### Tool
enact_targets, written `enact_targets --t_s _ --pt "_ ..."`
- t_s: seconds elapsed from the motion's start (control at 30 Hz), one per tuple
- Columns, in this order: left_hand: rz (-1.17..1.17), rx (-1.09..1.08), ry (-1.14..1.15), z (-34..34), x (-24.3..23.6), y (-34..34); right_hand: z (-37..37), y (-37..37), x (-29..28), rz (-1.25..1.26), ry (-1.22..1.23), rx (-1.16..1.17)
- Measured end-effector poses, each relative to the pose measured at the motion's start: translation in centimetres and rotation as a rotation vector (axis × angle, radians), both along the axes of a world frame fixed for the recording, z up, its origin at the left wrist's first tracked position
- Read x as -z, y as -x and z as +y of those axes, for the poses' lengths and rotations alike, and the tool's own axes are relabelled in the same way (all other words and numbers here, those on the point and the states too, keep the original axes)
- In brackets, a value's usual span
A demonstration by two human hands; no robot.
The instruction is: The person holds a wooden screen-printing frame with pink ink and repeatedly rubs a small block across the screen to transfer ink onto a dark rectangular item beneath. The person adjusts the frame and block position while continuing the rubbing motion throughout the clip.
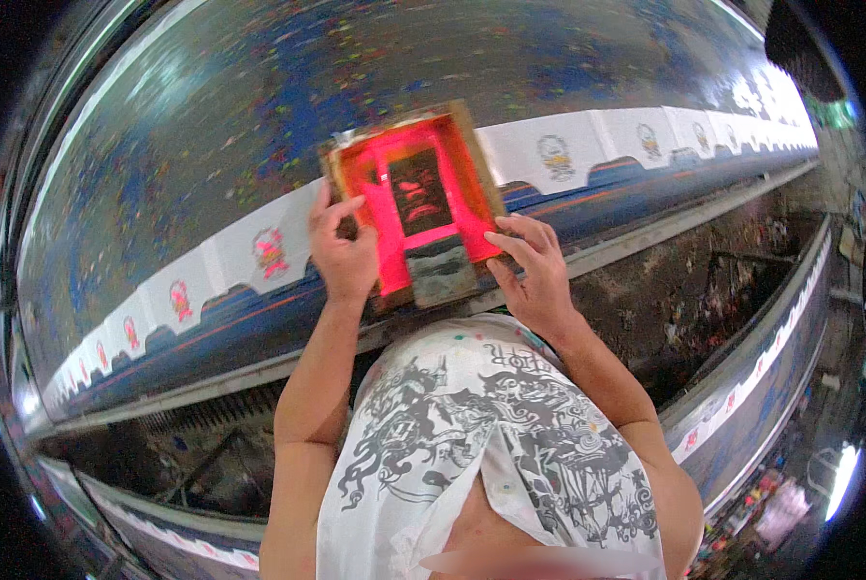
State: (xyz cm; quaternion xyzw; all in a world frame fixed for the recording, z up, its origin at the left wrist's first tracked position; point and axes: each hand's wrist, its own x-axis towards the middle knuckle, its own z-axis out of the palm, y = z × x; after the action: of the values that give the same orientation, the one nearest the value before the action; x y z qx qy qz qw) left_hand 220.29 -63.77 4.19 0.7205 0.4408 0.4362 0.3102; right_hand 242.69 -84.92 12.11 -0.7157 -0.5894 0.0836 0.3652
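Note:
A small wooden screen-printing frame (476, 155), its mesh covered with bright pink-red ink around a dark central window, hangs tilted over the table's near edge in front of me. My left hand (343, 253) is closed on the frame's left side, thumb and fingertips pinching it. At the lower right side, my right hand (534, 271) grips the frame with fingertips and thumb. A dark grey flat piece (441, 273) lies across the frame's near end; its kind is unclear. Under the frame runs a strip of white fabric pieces (303, 232), with pink-and-dark motifs to the left and paler outline motifs to the right.
The long printing table (211, 145) is stained blue and grey with coloured specks. Its near rail (646, 232) runs close to my body. Behind me stands another table with a white printed strip (742, 387). Colourful clutter (752, 512) lies at the lower right.

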Motion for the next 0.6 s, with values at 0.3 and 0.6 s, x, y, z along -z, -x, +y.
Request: enact_targets --t_s 0.3,0.6 --pt "-0.145 0.015 0.000 -3.2 -2.4 -7.9 -4.4 -8.2 1.4 0.375 -0.034 0.066" --pt "-0.230 0.032 0.158 -7.4 -0.5 -21.3 -8.9 -20.4 0.9 0.120 -0.080 0.085"
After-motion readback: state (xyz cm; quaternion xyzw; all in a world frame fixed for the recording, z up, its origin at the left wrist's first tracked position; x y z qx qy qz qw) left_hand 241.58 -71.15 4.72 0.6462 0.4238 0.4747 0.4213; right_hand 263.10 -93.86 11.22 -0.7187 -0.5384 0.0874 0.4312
